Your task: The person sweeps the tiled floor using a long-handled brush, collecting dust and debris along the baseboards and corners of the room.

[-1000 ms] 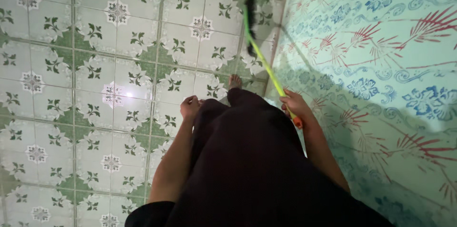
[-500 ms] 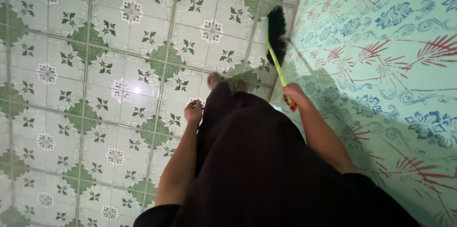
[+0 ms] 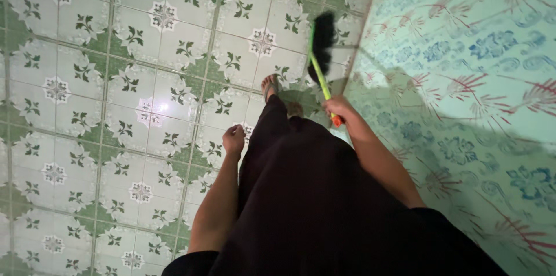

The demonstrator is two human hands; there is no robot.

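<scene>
Tiled floor (image 3: 116,108), pale squares with green leaf motifs, glossy, one light glare. On it: a bare foot (image 3: 270,86); black broom head (image 3: 322,38), seemingly touching tiles beside patterned mat (image 3: 463,79).

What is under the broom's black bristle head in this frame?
Green-and-white patterned floor tiles lie under the broom, held in the right hand. The bristles cover the tile directly beneath, so any dirt there cannot be seen.

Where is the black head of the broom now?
In the head view, the broom head is at upper centre, on the tiled floor beside the patterned wall, ahead of the right hand.
</scene>
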